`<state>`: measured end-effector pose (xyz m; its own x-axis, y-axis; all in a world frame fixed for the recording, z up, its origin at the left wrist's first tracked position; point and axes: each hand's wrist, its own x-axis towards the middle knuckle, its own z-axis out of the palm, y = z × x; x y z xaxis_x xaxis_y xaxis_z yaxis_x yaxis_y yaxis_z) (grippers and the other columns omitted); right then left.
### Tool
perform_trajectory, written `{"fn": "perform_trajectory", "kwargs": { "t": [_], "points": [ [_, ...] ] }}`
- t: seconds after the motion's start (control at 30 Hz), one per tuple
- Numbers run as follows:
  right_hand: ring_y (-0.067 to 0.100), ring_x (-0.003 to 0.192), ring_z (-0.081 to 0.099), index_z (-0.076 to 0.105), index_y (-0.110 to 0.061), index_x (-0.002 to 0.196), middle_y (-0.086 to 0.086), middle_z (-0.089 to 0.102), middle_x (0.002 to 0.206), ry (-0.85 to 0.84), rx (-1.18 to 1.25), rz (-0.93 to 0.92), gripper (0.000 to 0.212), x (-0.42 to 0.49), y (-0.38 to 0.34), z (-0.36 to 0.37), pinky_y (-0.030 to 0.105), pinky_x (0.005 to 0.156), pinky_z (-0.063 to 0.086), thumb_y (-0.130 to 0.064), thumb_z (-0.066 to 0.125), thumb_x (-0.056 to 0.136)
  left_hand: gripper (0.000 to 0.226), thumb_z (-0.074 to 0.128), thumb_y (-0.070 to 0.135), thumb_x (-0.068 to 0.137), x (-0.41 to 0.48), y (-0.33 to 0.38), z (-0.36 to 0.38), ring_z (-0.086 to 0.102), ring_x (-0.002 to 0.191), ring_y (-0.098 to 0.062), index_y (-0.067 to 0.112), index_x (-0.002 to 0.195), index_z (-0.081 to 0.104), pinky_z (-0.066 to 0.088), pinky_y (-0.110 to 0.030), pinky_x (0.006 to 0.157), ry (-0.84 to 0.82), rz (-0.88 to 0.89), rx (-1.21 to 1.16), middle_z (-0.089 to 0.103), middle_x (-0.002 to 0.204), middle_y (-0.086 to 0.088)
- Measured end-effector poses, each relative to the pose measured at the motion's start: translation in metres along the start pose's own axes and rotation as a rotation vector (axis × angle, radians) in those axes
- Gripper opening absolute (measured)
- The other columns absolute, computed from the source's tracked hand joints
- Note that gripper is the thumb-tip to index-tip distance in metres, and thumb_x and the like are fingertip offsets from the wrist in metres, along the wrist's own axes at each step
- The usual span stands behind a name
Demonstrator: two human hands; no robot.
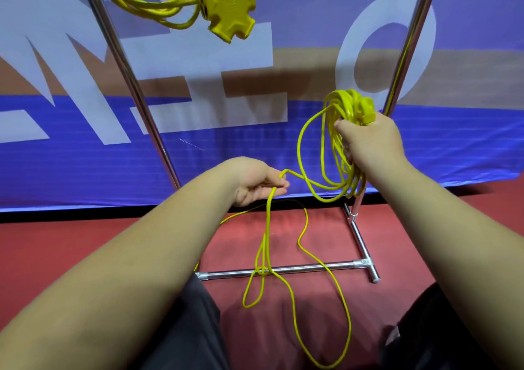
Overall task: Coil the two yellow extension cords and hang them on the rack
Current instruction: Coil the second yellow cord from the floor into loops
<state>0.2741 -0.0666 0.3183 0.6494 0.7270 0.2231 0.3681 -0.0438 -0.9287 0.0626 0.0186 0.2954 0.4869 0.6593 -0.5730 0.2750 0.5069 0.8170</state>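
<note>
Seen top left, between the poles of the rack (127,80): first yellow cord (158,6), coiled, dangling with its outlet block (226,9). Lower down, pinches a loose strand of the second cord (336,145) in the palm-up left hand (255,182). Lets slack trail over the red floor (56,242) and the base bar (312,267). Farther right, clenches the gathered loops in the right hand (371,140).

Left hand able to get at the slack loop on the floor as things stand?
Likely yes: nothing lies between the left hand and the slack loop, though it pinches that same cord higher up.
</note>
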Motion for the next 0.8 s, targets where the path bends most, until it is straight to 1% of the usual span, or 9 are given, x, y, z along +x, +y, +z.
{"fn": "perform_trajectory", "kwargs": {
  "t": [0.03, 0.17, 0.23, 0.3, 0.37, 0.47, 0.6, 0.7, 0.8],
  "points": [
    [0.022, 0.053, 0.052, 0.059, -0.019, 0.068, -0.002, 0.054, 0.053, -0.007, 0.012, 0.006, 0.020, 0.000, -0.001, 0.000, 0.040, 0.057, 0.049, -0.031, 0.068, 0.081, 0.016, 0.059, -0.011, 0.095, 0.004, -0.002, -0.003, 0.070, 0.085, -0.021, 0.002, 0.098, 0.067, 0.064, -0.030, 0.070, 0.075, 0.032, 0.135, 0.067, 0.096, -0.013],
    [0.022, 0.045, 0.039, 0.056, -0.020, 0.067, 0.001, 0.043, 0.051, -0.066, 0.231, 0.088, 0.022, -0.001, -0.004, -0.004, 0.035, 0.051, 0.040, -0.025, 0.071, 0.082, 0.026, 0.056, 0.006, 0.096, 0.014, -0.007, -0.016, 0.075, 0.076, -0.030, 0.031, 0.090, 0.064, 0.060, -0.042, 0.068, 0.392, 0.258, 0.982, 0.075, 0.087, -0.007],
    [0.020, 0.042, 0.033, 0.058, -0.017, 0.074, 0.002, 0.036, 0.051, -0.122, 0.335, 0.134, 0.020, -0.002, -0.007, -0.007, 0.028, 0.047, 0.036, -0.018, 0.071, 0.089, 0.026, 0.053, 0.010, 0.099, 0.015, -0.010, -0.021, 0.064, 0.072, -0.028, 0.034, 0.090, 0.059, 0.053, -0.036, 0.059, 0.446, 0.330, 1.209, 0.064, 0.088, -0.003],
    [0.019, 0.042, 0.027, 0.057, -0.013, 0.080, 0.002, 0.030, 0.051, -0.175, 0.381, 0.168, 0.017, -0.002, -0.009, -0.012, 0.026, 0.045, 0.032, -0.016, 0.070, 0.091, 0.026, 0.053, 0.009, 0.099, 0.015, -0.009, -0.029, 0.058, 0.076, -0.025, 0.033, 0.091, 0.058, 0.043, -0.031, 0.058, 0.451, 0.386, 1.303, 0.059, 0.094, -0.001],
    [0.019, 0.044, 0.024, 0.055, -0.017, 0.074, 0.002, 0.027, 0.052, -0.255, 0.382, 0.188, 0.024, -0.002, -0.009, -0.017, 0.026, 0.046, 0.029, -0.016, 0.071, 0.091, 0.029, 0.056, 0.005, 0.094, 0.015, -0.004, -0.039, 0.063, 0.079, -0.027, 0.032, 0.084, 0.059, 0.044, -0.030, 0.057, 0.482, 0.442, 1.297, 0.064, 0.100, -0.004],
    [0.020, 0.045, 0.023, 0.052, -0.018, 0.071, 0.003, 0.027, 0.055, -0.402, 0.308, 0.180, 0.029, -0.003, -0.008, -0.024, 0.030, 0.048, 0.026, -0.018, 0.073, 0.091, 0.032, 0.060, 0.007, 0.091, 0.016, 0.002, -0.056, 0.066, 0.079, -0.029, 0.035, 0.075, 0.060, 0.043, -0.026, 0.055, 0.568, 0.521, 1.092, 0.064, 0.104, -0.010],
    [0.018, 0.043, 0.021, 0.062, -0.011, 0.101, 0.000, 0.026, 0.053, -0.547, 0.259, 0.242, 0.015, -0.008, -0.006, -0.026, 0.030, 0.049, 0.023, -0.019, 0.072, 0.093, 0.027, 0.058, 0.015, 0.095, 0.015, 0.004, -0.064, 0.063, 0.079, -0.030, 0.037, 0.081, 0.063, 0.047, -0.030, 0.059, 0.667, 0.570, 0.904, 0.061, 0.100, -0.008],
    [0.016, 0.043, 0.017, 0.066, -0.009, 0.108, -0.003, 0.023, 0.053, -0.655, 0.253, 0.291, 0.018, -0.013, -0.007, -0.025, 0.027, 0.048, 0.021, -0.017, 0.069, 0.092, 0.020, 0.049, 0.014, 0.099, 0.014, 0.001, -0.059, 0.061, 0.072, -0.025, 0.030, 0.094, 0.061, 0.054, -0.035, 0.059, 0.608, 0.474, 0.773, 0.061, 0.086, -0.003],
    [0.015, 0.044, 0.015, 0.070, -0.006, 0.103, -0.001, 0.020, 0.055, -0.752, 0.252, 0.301, 0.019, -0.019, -0.010, -0.026, 0.025, 0.047, 0.020, -0.018, 0.071, 0.088, 0.027, 0.043, 0.005, 0.097, 0.011, 0.002, -0.050, 0.070, 0.081, -0.028, 0.017, 0.106, 0.066, 0.059, -0.034, 0.062, 0.471, 0.273, 0.390, 0.065, 0.095, -0.009]
  ]
}}
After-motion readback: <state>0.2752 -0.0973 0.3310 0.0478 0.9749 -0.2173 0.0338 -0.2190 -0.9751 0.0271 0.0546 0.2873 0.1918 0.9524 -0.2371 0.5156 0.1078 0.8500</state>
